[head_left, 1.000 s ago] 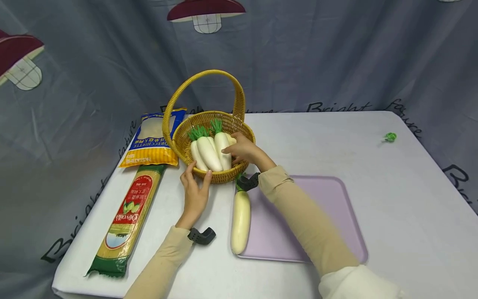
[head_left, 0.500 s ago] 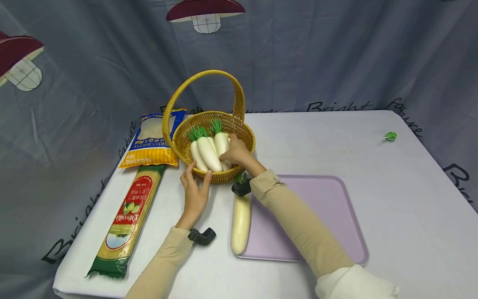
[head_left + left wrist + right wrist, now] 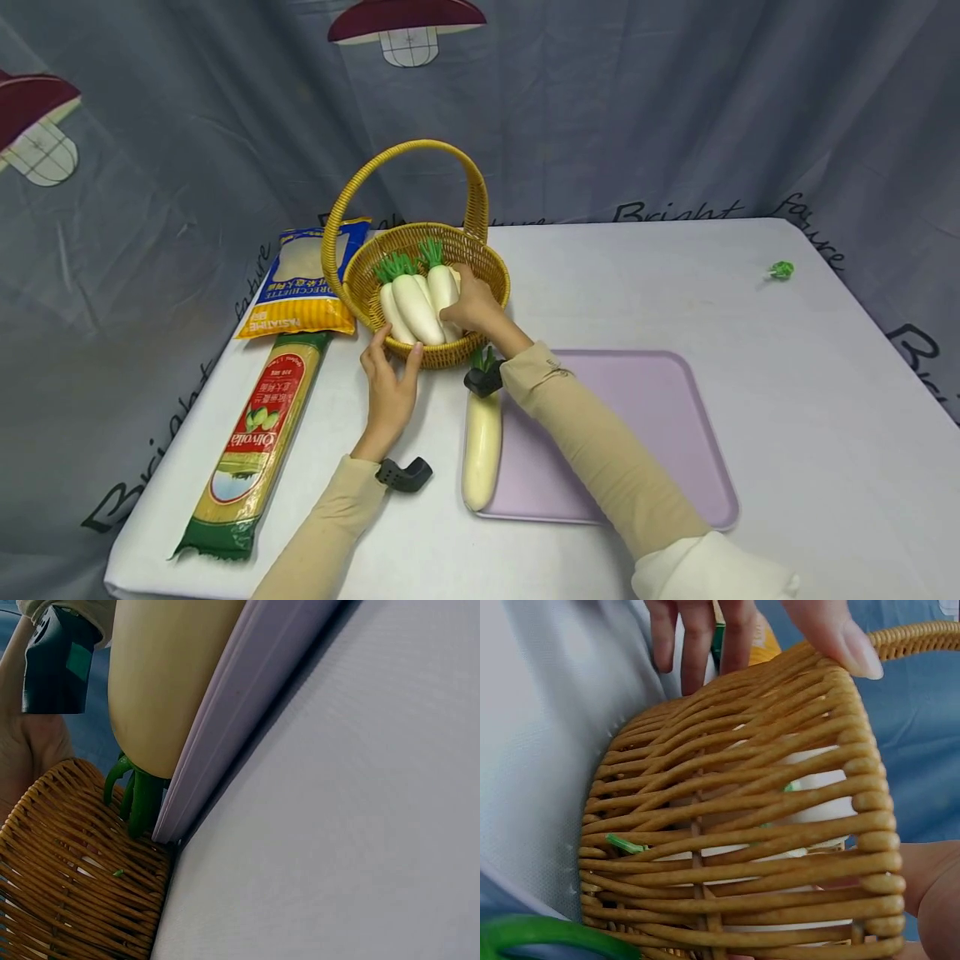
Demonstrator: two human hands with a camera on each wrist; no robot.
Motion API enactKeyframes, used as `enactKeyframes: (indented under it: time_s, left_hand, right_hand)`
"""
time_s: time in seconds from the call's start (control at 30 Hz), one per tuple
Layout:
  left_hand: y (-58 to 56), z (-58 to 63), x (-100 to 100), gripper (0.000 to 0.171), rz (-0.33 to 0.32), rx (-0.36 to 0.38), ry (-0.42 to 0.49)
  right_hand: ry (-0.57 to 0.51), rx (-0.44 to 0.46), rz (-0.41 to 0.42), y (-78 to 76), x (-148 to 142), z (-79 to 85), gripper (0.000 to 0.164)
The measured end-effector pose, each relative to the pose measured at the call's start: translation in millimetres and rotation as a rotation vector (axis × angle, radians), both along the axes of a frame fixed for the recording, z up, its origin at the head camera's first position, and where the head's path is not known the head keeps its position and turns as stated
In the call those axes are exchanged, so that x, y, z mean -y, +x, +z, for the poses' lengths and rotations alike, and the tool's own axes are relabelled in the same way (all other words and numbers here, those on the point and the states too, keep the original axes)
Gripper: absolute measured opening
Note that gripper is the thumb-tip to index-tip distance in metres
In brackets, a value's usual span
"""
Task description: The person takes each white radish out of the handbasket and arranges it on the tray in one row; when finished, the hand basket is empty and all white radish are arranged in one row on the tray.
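A yellow wicker basket [image 3: 448, 357] with a tall arched handle stands at the back left of the table, holding several white radishes [image 3: 417, 310] with green tops. My right hand [image 3: 480, 307] is inside the basket, thumb and fingers around the rightmost radish [image 3: 442, 287]; its fingertips are partly hidden. My left hand [image 3: 390, 396] touches the front of the basket with spread thumb and fingers. In the right wrist view the left thumb [image 3: 840, 637] rests at the rim. Another white radish [image 3: 482, 454] lies along the left edge of a lilac tray [image 3: 645, 433].
Left of the basket lie a blue and yellow pasta bag [image 3: 303, 287] and a long spaghetti pack [image 3: 258, 446]. A small green piece [image 3: 781, 270] sits at the far right of the white table [image 3: 810, 400]. A grey curtain [image 3: 600, 108] hangs behind.
My right hand has moved slightly left and closer around the rightmost radish. My left hand has stayed at the front of the basket.
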State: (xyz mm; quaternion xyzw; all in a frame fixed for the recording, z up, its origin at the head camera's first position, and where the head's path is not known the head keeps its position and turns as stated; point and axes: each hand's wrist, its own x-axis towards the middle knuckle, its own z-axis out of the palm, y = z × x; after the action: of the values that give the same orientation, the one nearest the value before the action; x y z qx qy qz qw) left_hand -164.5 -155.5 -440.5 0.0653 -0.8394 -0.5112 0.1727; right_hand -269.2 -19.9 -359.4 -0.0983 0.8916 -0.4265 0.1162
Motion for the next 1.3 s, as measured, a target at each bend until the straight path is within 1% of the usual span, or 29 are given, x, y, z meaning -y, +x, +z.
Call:
enactKeyframes:
  time_s: [0.23,0.4,0.63,0.87,1.17,1.3]
  left_hand:
    - [0.0,-0.3,0.1,0.060,-0.002,-0.007,0.003]
    - [-0.2,0.2,0.3,0.059,-0.008,-0.005,0.003]
    - [-0.1,0.1,0.7,0.060,-0.011,0.001,0.001]
    - [-0.5,-0.4,0.9,0.063,-0.008,-0.007,-0.002]
    - [-0.3,-0.1,0.5,0.062,-0.002,-0.011,0.002]
    - [-0.2,0.0,0.5,0.062,-0.002,-0.006,0.003]
  right_hand:
    - [0.058,-0.091,0.003,0.1,5.5,-6.1,0.082]
    - [0.107,-0.127,-0.003,1.2,7.6,-7.4,0.080]
    - [0.135,-0.140,0.002,3.7,7.7,-4.9,0.072]
    - [0.104,-0.125,0.008,3.6,6.9,-3.4,0.068]
    - [0.085,-0.121,0.019,4.0,6.3,-3.5,0.050]
    - [0.069,-0.122,0.020,4.8,5.4,-3.3,0.049]
